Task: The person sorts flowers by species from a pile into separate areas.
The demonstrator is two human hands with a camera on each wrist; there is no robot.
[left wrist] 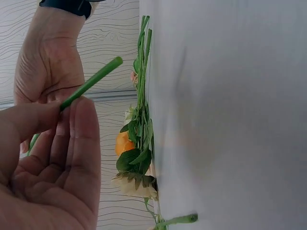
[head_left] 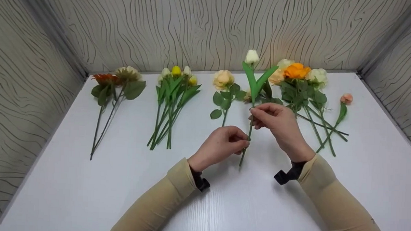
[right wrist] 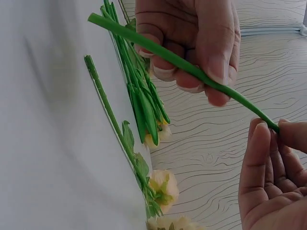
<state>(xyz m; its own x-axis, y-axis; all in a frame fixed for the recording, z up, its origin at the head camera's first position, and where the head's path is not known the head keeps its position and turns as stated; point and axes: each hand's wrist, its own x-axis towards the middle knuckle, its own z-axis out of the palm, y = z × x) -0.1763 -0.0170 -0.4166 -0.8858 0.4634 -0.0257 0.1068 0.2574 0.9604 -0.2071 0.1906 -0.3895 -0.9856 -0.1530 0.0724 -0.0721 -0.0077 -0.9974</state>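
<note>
A single white tulip (head_left: 252,57) with two broad green leaves stands nearly upright above the table, held by both hands. My left hand (head_left: 221,145) pinches the lower stem between thumb and fingers, a short way above the cut end. Higher up, just under the leaves, the right hand (head_left: 280,126) pinches the same stem. In the left wrist view the stem (left wrist: 93,82) sticks out past the left thumb. The right wrist view shows the green stem (right wrist: 158,50) running between both hands, slightly bent. Behind the tulip, a peach rose (head_left: 223,79) lies on the table, partly hidden.
White table (head_left: 120,194) against patterned walls. Two stems with rust and cream flowers (head_left: 118,75) lie left. Several white and yellow tulips (head_left: 174,90) lie left of centre. An orange rose (head_left: 296,70) among pale ones and a small pink tulip (head_left: 346,98) lie right.
</note>
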